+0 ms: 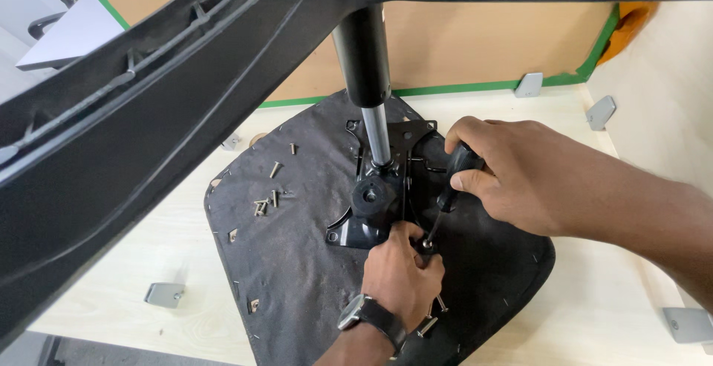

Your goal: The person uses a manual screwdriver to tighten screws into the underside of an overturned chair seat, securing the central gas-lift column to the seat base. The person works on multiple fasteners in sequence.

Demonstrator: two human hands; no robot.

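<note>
Head view: screwdriver (454,180) is clenched by right hand (512,177), tip on screw (428,245) steadied by left hand (401,273) fingers at metal plate (371,217) on upturned seat (297,262). Handle judged stiff, screw small, slippery.

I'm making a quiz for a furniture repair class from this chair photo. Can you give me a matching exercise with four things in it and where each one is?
Things:
1. screwdriver
2. loose screws
3. wristwatch
4. metal tube

Places:
A. on the left hand's wrist
B. standing up from the black plate in the middle of the seat
C. gripped in the right hand, tip down by the left fingers
D. lying scattered on the seat, left of the plate

Pairs: 1-C, 2-D, 3-A, 4-B
</note>
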